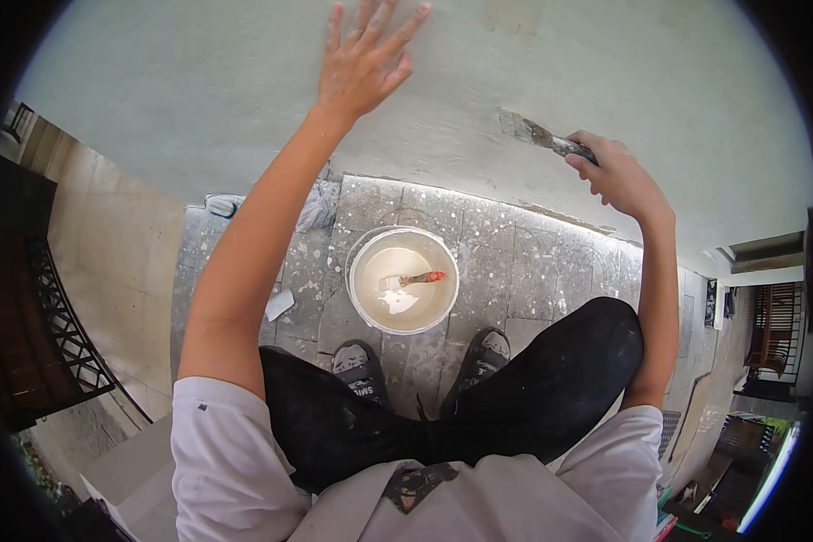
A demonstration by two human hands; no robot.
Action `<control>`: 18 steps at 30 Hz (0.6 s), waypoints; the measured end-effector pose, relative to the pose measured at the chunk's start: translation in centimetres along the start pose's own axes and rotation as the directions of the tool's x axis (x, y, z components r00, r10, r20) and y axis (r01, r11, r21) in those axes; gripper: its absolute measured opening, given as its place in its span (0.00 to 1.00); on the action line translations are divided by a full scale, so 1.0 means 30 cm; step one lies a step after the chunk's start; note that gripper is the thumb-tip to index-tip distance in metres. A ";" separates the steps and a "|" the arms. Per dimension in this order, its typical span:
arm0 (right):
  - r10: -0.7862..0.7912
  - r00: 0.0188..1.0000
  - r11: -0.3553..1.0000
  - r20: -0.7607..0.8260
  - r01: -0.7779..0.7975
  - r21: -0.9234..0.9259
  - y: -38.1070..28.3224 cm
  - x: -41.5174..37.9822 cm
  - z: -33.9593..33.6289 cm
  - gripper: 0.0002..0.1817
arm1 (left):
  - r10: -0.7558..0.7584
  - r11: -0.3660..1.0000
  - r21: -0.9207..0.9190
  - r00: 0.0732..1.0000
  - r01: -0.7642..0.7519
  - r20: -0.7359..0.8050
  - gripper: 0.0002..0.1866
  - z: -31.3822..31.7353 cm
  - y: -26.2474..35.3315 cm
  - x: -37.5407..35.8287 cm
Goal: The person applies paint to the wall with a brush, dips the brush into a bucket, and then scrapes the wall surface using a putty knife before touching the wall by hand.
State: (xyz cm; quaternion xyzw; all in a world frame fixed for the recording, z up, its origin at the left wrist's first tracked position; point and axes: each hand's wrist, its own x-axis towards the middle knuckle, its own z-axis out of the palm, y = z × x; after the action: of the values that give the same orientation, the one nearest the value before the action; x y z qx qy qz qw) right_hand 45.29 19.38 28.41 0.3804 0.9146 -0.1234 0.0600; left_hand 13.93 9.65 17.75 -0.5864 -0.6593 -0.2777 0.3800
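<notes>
My left hand (363, 65) lies with fingers spread against the pale grey-green wall (596, 63). Held in my right hand (616, 170) is a putty knife (537, 133), its handle dark and its wide blade smeared with whitish residue. The blade points left, at or very close to the wall surface. On the floor between my feet and the wall stands a white bucket (359, 305) of cream-coloured liquid. A paintbrush (413, 279) with a red-tipped handle lies in it, its bristles coated white.
Paint-spattered grey paving (551, 271) runs along the wall's foot. A crumpled plastic bag (318, 208) and a white scrap (279, 304) lie left of the bucket. My sandalled feet (359, 369) are close to it. A dark metal railing (63, 316) is at far left.
</notes>
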 end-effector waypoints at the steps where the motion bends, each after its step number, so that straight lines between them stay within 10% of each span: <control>1: 0.018 1.000 0.999 -0.004 -0.018 -0.033 0.009 -0.016 -0.009 0.15 | -0.031 0.999 0.021 0.999 0.031 0.018 0.35 -0.020 -0.019 0.011; 18: -0.146 0.980 0.989 0.136 0.149 -0.016 0.053 0.123 0.288 0.16 | -0.091 0.995 -0.045 0.995 0.089 -0.033 0.35 -0.032 -0.031 0.000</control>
State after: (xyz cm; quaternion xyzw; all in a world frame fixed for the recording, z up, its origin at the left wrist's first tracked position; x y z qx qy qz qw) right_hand 43.97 20.63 19.04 0.3017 0.9357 -0.1406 0.1171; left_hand 13.18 8.74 18.36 -0.5591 -0.6721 -0.3189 0.3660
